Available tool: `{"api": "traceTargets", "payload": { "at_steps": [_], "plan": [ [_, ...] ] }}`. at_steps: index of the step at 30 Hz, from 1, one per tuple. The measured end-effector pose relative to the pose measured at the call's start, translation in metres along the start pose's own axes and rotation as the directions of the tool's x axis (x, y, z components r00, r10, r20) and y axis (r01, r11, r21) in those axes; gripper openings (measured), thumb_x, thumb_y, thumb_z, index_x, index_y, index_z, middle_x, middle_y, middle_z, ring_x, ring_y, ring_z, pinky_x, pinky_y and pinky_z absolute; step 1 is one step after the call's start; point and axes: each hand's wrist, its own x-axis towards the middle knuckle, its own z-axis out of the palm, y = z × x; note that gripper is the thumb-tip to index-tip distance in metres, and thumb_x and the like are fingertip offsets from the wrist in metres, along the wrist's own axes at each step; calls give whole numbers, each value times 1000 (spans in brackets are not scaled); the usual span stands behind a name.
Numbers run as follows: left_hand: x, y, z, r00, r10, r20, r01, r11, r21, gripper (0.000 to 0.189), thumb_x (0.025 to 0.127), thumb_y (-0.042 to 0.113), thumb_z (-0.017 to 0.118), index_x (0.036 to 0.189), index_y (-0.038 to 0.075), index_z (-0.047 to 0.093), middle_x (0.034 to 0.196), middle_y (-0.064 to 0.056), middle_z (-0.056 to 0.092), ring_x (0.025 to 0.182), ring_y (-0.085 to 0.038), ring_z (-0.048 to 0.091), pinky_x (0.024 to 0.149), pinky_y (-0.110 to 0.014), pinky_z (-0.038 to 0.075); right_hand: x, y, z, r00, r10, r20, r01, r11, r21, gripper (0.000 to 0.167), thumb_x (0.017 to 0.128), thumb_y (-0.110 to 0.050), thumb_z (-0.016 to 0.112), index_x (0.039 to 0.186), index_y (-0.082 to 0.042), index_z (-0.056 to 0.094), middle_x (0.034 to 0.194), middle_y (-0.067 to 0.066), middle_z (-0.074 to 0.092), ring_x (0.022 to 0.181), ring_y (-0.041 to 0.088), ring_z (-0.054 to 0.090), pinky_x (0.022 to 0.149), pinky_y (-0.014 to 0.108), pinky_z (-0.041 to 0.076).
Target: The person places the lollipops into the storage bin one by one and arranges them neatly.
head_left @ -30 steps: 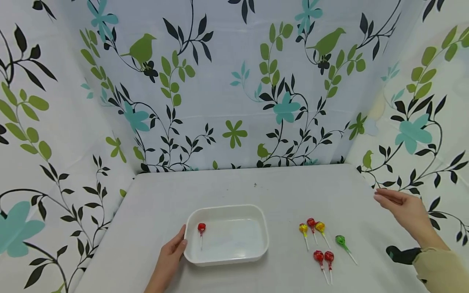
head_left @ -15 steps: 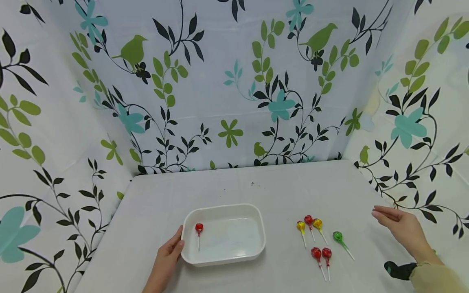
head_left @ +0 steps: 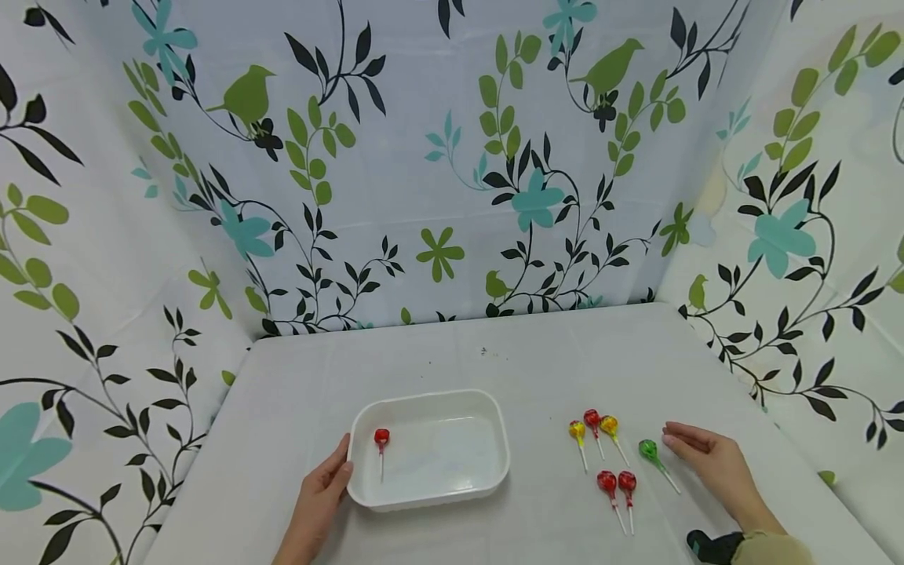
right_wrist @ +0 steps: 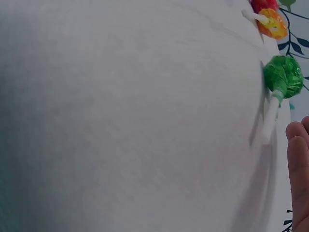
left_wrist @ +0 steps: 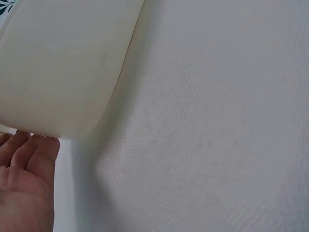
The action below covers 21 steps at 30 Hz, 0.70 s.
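Observation:
A white rectangular tray [head_left: 452,496] stands on the table with a red lollipop [head_left: 382,436] inside, near its left end. My left hand [head_left: 316,501] holds the tray's left edge; in the left wrist view the fingertips [left_wrist: 44,145] meet its rim from below. My right hand [head_left: 716,471] hovers just right of a green lollipop [head_left: 648,450], apart from it, with fingers extended and nothing held. In the right wrist view the green lollipop [right_wrist: 283,77] lies beyond the fingers [right_wrist: 298,154].
Left of the green lollipop lie a yellow lollipop [head_left: 577,430], a red lollipop [head_left: 592,419] and another yellow one. Two red lollipops [head_left: 607,482] lie nearer me. White cloth covers the table [head_left: 452,353]; patterned curtains [head_left: 395,180] surround it.
My right hand has moved left and down from the table's right side to beside the green lollipop. The left hand keeps its hold on the tray. The head view has shifted slightly.

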Motion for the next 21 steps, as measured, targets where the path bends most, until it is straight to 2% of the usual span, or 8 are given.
{"api": "traceTargets", "payload": {
  "at_steps": [4,8,10,12,17,21],
  "plan": [
    [-1,1,-1,1000,-4,-1,4,1000,4,55,109,13,46,160,6,28,168,-9,22,154,-31,24,113,-39,40,-1,0,10,1000,-20,6,20,999,-25,60,98,-40,68,139,3,59,133,21,68,90,-18,61,84,21,63],
    [-1,1,-1,1000,-6,-4,6,1000,12,55,109,14,46,161,7,28,168,-9,22,155,-31,24,113,-39,40,-1,-2,17,997,-71,5,72,995,-70,55,97,-33,71,137,4,61,132,21,69,106,10,74,88,25,64],
    [-1,1,-1,1000,-6,-8,6,1000,10,55,109,13,46,161,7,29,168,-9,23,154,-30,25,113,-39,41,0,-3,20,996,-89,7,89,992,-91,52,97,-30,72,136,2,62,133,21,68,116,27,72,90,31,64],
    [0,1,-1,1000,-7,-11,7,1000,7,55,109,12,46,160,7,29,168,-9,23,154,-30,25,113,-40,41,0,-3,21,995,-102,15,103,989,-110,50,97,-28,72,136,2,63,133,23,68,121,37,68,93,37,63],
    [0,0,-1,1000,-10,-13,10,1000,-5,54,109,12,45,160,7,29,168,-8,23,155,-30,24,113,-39,41,0,-4,22,994,-106,31,110,984,-143,46,96,-24,73,134,1,65,132,24,68,122,42,65,95,46,62],
    [0,-1,0,1000,-10,-7,10,1000,-16,54,109,12,46,160,7,29,168,-7,23,155,-30,24,113,-39,41,-1,-3,23,995,-96,21,98,984,-150,45,95,-21,73,133,2,65,132,24,68,122,42,65,94,44,63]
  ]
}}
